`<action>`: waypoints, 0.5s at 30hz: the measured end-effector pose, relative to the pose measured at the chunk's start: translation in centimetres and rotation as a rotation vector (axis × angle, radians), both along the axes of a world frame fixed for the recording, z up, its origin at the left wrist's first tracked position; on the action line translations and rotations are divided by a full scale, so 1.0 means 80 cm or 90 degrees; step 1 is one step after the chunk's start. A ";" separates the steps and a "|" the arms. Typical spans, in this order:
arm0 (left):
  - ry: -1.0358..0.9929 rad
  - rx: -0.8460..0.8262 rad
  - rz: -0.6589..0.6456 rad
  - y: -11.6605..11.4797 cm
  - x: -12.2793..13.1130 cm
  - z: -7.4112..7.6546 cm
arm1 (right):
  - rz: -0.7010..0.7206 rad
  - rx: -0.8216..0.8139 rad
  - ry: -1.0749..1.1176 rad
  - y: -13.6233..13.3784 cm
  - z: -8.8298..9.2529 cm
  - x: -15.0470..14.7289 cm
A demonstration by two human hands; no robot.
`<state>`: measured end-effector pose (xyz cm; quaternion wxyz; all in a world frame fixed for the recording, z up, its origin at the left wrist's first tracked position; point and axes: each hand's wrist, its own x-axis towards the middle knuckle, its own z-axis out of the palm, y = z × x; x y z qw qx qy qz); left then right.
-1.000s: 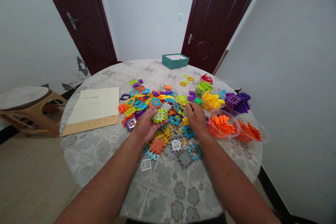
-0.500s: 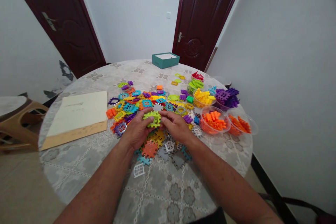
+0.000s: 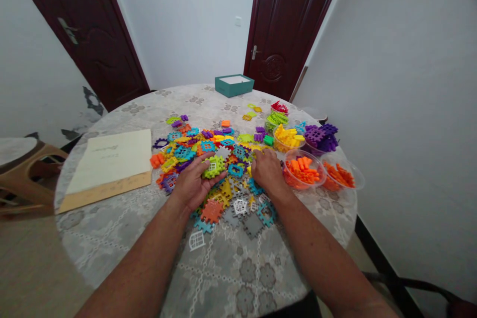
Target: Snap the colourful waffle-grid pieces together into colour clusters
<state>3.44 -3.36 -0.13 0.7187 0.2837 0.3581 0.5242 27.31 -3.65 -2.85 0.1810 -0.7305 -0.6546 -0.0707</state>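
Observation:
A lime-green plastic building block [image 3: 213, 167] with notched edges and a white lattice in its middle rests in my left hand [image 3: 194, 183], gripped between thumb and fingers above the pile. My right hand [image 3: 267, 170] reaches down into the right side of the pile, its fingers bent together; their tips and whatever they pinch are hidden. Between the hands lies a blue square frame piece [image 3: 235, 170]. Nearer to me are an orange notched plate [image 3: 212, 211], a grey plate [image 3: 254, 225] and a white window piece [image 3: 240, 206].
Clear bowls of orange pieces [image 3: 303, 171], yellow pieces [image 3: 288, 137] and purple pieces [image 3: 322, 137] stand at the right. A teal box [image 3: 234, 86] sits at the back of the round table [image 3: 223, 278]. On the left lies a paper-covered board [image 3: 112, 159].
My right hand has let go of the green block and moved right into the pile. My left hand keeps the block, now tilted with its white lattice showing.

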 end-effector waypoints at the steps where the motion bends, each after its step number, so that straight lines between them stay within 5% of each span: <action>1: 0.000 -0.002 -0.003 0.000 0.001 -0.001 | -0.009 -0.019 -0.005 0.002 -0.002 0.000; 10: -0.005 -0.002 -0.005 0.000 0.001 -0.001 | -0.011 -0.013 0.034 0.007 0.002 -0.003; 15: -0.027 0.015 0.002 0.004 -0.002 -0.003 | 0.184 0.084 0.158 -0.006 0.011 -0.013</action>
